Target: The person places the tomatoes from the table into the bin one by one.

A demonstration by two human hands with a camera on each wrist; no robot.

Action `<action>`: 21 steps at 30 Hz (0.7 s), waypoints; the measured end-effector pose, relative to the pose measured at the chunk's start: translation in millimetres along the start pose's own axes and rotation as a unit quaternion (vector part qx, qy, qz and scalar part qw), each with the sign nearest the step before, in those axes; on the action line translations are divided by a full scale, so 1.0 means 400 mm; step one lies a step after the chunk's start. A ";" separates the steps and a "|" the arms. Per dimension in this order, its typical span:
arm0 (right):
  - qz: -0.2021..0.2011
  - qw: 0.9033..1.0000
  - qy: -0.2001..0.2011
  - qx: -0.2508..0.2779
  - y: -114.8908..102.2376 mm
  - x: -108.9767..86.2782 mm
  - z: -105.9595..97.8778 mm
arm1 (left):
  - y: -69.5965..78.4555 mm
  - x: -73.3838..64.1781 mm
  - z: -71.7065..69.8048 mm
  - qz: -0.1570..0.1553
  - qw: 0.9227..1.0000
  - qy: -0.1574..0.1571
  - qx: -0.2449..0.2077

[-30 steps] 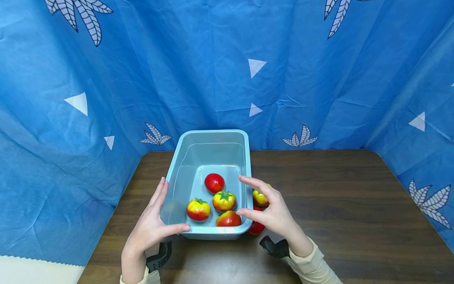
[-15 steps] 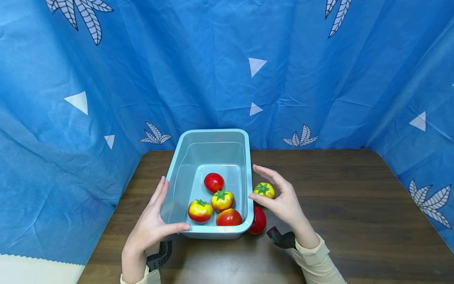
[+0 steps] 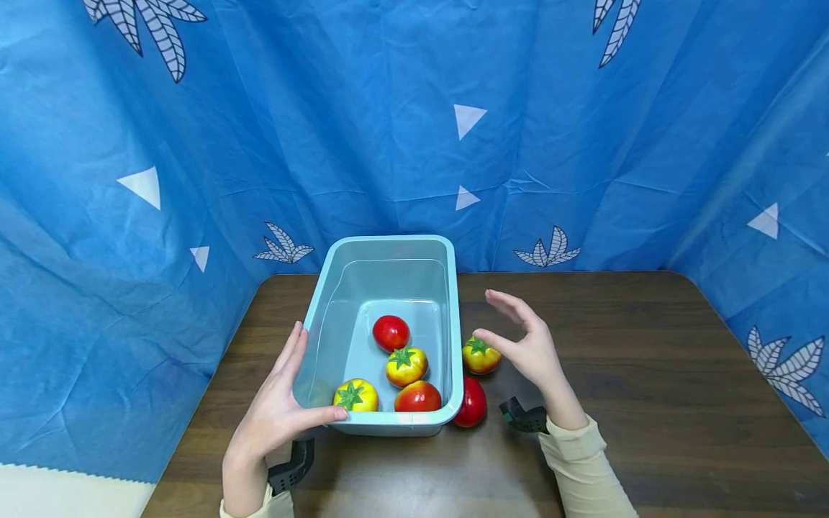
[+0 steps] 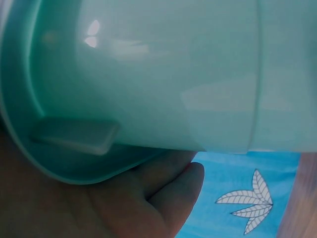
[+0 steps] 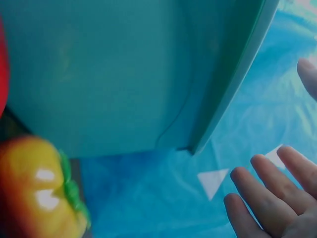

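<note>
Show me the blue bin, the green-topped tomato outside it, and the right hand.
Blue bin [image 3: 393,279]: head view, inner far wall.
Green-topped tomato [image 3: 481,360]: head view, yellow side.
Right hand [image 3: 532,351]: head view, near the thumb's base.

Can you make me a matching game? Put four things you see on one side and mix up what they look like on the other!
Things:
1. Tub
2. Table
3. Hanging cloth
4. Fruit farthest back in the tub

Looks:
A. Deep blue with white triangles
B. Plain shiny red
C. Dark brown
D. Pale blue, no pattern

Right pairs: 1-D, 2-C, 3-A, 4-B
</note>
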State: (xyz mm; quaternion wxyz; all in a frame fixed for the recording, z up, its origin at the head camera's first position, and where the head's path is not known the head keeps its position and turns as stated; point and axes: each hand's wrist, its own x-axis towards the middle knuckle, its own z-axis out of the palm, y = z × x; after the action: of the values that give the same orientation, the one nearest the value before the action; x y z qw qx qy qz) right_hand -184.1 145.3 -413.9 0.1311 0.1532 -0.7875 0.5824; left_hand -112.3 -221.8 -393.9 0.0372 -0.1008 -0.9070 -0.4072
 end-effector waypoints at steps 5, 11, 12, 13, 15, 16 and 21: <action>0.022 1.000 -0.003 -0.009 0.036 0.009 -0.008 | 0.002 -0.001 0.000 0.002 1.000 0.002 0.002; 0.054 0.998 -0.014 -0.017 0.053 0.016 -0.018 | 0.002 0.000 0.001 0.002 1.000 0.002 0.004; 0.060 0.998 -0.018 -0.018 0.046 0.015 -0.019 | 0.002 0.000 0.001 0.002 1.000 0.002 0.004; 0.066 0.997 -0.021 -0.019 0.040 0.015 -0.019 | 0.002 0.000 0.001 0.002 1.000 0.002 0.004; 0.076 0.997 -0.030 -0.018 0.027 0.013 -0.021 | 0.002 0.000 0.001 0.002 1.000 0.003 0.003; 0.080 0.996 -0.035 -0.019 0.022 0.013 -0.021 | 0.002 0.000 0.001 0.002 1.000 0.003 0.004; 0.101 0.993 -0.061 -0.013 0.031 0.013 -0.024 | 0.003 0.000 0.000 0.002 1.000 0.001 0.004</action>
State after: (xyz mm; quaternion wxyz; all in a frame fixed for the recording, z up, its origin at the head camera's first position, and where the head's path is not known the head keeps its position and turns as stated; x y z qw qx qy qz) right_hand -193.6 157.2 -420.0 0.0259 0.1065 -0.8131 0.5717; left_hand -112.0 -221.1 -392.9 0.0395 -0.1025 -0.9084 -0.4035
